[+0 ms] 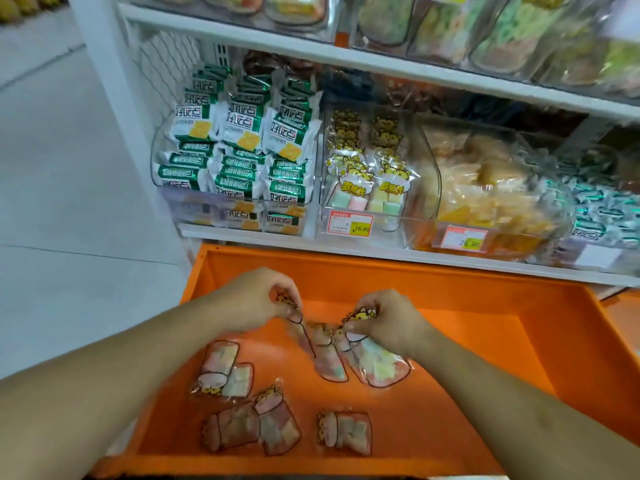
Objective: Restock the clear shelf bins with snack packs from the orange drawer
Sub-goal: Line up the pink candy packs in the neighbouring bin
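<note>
The orange drawer (450, 306) stands pulled out below the shelf. Several clear marshmallow packs with a yellow cartoon label lie on its floor, among them one at the left (225, 370) and one at the front (344, 433). My left hand (256, 299) pinches the top of one pack (327, 362) that hangs over the drawer. My right hand (384, 322) grips the top of another pack (379, 367) right beside it. Above, the clear bin (408, 233) with the 16.80 tag holds the same kind of packs standing upright.
Left of that bin is a clear bin of green-and-white biscuit packs (239, 147). To its right sits a bin of yellow snacks (491, 188) with a 29.90 tag, then green-wrapped sweets (602, 209). A white shelf edge (381, 252) runs just above the drawer's back wall. Grey floor lies at the left.
</note>
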{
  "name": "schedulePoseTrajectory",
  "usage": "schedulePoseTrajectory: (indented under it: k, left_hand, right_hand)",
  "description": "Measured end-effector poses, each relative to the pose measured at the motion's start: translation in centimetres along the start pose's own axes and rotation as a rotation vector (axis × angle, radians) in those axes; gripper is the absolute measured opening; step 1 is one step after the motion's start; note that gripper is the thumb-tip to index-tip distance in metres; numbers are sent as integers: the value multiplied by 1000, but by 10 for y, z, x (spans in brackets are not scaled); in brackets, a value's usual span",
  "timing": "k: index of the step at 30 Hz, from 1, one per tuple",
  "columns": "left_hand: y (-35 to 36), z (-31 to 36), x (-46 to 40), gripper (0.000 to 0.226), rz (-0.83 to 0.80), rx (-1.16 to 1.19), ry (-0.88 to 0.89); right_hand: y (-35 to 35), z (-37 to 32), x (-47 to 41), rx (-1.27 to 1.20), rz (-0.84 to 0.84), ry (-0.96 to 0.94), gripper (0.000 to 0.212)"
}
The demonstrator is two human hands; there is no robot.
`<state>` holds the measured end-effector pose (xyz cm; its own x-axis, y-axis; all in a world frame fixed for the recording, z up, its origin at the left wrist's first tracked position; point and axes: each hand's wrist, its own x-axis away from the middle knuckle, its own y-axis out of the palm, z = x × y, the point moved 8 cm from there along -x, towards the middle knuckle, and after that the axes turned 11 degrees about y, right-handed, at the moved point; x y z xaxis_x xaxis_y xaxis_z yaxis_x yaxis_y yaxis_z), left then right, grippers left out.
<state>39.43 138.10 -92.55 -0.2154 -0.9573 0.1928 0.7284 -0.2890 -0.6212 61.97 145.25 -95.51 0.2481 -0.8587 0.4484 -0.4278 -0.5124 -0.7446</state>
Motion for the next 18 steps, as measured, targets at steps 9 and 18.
schedulePoseTrajectory:
  k: [9, 18]
  left_hand:
    - [-55, 65, 47, 20, 130, 373, 18]
    - [-73, 78, 31, 29, 408, 1068, 49]
  right_hand:
    - [-73, -65, 60, -352, -5, -137, 20]
    - [-101, -103, 75, -867, -81, -212, 12]
